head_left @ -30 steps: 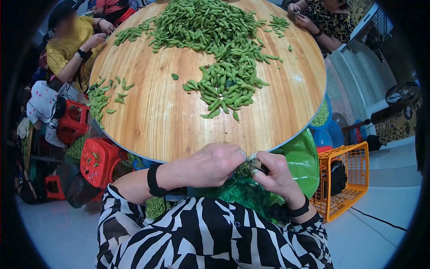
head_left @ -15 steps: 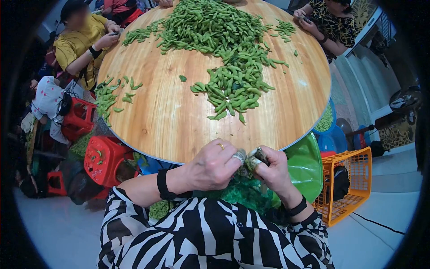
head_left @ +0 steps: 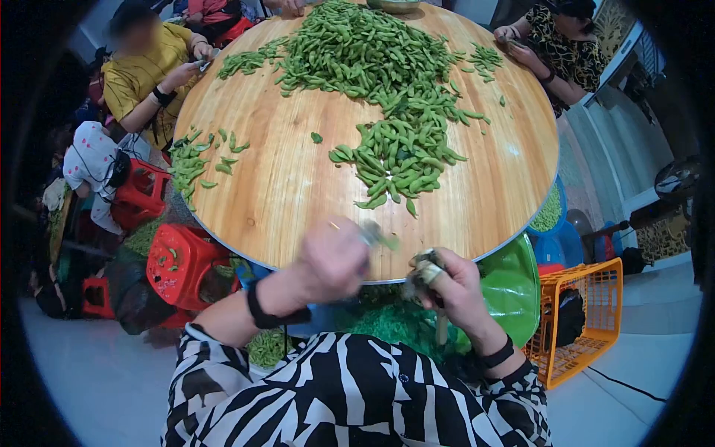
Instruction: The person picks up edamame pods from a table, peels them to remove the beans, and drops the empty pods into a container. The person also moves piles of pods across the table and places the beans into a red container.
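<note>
My left hand (head_left: 337, 257), smeared by motion, is above the table's near edge with its fingers closed. A blurred green soybean pod (head_left: 390, 242) shows at its wrapped fingertips. My right hand (head_left: 449, 281) is closed at the table edge, with grey-green wrapping on the thumb. From under it a thin tan handle (head_left: 442, 328) sticks down; the rest of that tool is hidden in the fist. Ahead of both hands, a loose spread of soybean pods (head_left: 402, 153) runs back into a large heap (head_left: 365, 52) on the round wooden table (head_left: 275, 179).
Below the table edge hang a green plastic bag (head_left: 395, 324) and a bright green sheet or basin (head_left: 514, 287). An orange crate (head_left: 585, 320) stands at right, near a blue basin (head_left: 555, 242). Red stools (head_left: 179, 268) are at left. Other people sit around the table, handling pods.
My left hand has moved up and left, away from my right hand, with a green pod at its fingertips. My right hand stays closed near the table edge. The view has shifted slightly.
</note>
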Demonstrator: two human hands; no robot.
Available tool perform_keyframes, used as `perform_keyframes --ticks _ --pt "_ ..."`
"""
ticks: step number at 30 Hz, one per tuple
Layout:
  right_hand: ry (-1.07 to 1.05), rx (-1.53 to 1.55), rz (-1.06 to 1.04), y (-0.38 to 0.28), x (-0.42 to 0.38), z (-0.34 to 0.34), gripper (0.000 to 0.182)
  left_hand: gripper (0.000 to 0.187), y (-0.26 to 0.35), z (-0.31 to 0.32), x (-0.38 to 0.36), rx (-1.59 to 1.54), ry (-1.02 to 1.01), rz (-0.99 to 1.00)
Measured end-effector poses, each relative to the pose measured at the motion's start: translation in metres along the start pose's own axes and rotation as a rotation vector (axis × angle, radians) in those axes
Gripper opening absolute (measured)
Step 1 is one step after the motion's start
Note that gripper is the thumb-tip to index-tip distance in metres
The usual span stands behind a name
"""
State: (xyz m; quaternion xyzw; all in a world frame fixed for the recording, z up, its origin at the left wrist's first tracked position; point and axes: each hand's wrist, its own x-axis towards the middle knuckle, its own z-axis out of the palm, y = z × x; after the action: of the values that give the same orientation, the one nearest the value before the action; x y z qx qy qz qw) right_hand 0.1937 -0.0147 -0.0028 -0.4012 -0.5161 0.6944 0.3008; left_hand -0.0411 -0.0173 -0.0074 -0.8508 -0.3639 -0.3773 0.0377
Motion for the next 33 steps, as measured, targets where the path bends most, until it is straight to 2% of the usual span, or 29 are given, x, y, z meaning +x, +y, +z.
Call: perform_keyframes --ticks 1,3,5,7,9,11,14,18,20,21,23,25,27,29,30,33 --pt "-0.005 0.002 -0.007 0.001 -0.001 -0.003 0.016 0.037 -0.016 -0.019 0.000 0.117 -0.064 -0.105" --pt "0.099 0.259 0.034 0.002 -0.004 -0.011 0.022 0.021 -0.057 -0.041 -0.008 0.478 -0.144 -0.281" --pt "0.097 0.349 0.033 0.006 -0.005 -0.012 0.026 0.019 -0.077 -0.055 -0.010 0.588 -0.200 -0.307" --pt "0.250 0.571 0.105 0.010 -0.006 -0.005 0.026 0.017 -0.085 -0.053 -0.007 0.694 -0.256 -0.329" --pt "0.248 0.534 0.135 0.013 -0.010 -0.002 0.026 0.012 -0.081 -0.028 0.006 0.113 -0.246 -0.453" --pt "0.160 0.455 0.070 0.016 -0.015 0.001 0.027 0.016 -0.070 -0.003 0.026 -0.027 -0.269 -0.389" --pt "0.193 0.426 0.054 0.014 -0.019 0.005 0.032 0.020 -0.063 0.033 0.033 0.045 -0.363 -0.367" --pt "0.154 0.413 0.008 0.014 -0.022 0.007 0.038 0.013 -0.060 0.052 0.034 0.102 -0.320 -0.422" --pt "0.142 0.429 -0.003 0.013 -0.021 0.007 0.039 0.012 -0.062 0.052 0.036 -0.003 -0.282 -0.576" --pt "0.134 0.407 -0.006 0.010 -0.018 0.006 0.040 0.012 -0.062 0.051 0.036 -0.004 -0.283 -0.575" --pt "0.126 0.381 -0.013 0.009 -0.013 0.002 0.041 0.013 -0.065 0.049 0.036 -0.133 -0.162 -0.549" --pt "0.095 0.192 -0.113 0.012 -0.008 -0.002 0.043 0.015 -0.058 0.034 0.043 -0.197 -0.177 -0.578" --pt "0.112 0.173 -0.115 0.009 -0.005 -0.004 0.043 0.016 -0.050 0.031 0.042 -0.269 -0.199 -0.610" --pt "0.131 0.152 -0.111 0.005 -0.003 -0.005 0.043 0.019 -0.040 0.037 0.035 -0.796 -0.184 -0.755" --pt "0.124 0.157 -0.111 0.002 -0.003 -0.003 0.042 0.018 -0.022 0.024 0.046 -0.982 -0.267 -0.907" --pt "0.116 0.157 -0.086 -0.004 -0.005 0.003 0.041 0.019 0.000 0.025 0.045 -1.114 -0.313 -0.957"
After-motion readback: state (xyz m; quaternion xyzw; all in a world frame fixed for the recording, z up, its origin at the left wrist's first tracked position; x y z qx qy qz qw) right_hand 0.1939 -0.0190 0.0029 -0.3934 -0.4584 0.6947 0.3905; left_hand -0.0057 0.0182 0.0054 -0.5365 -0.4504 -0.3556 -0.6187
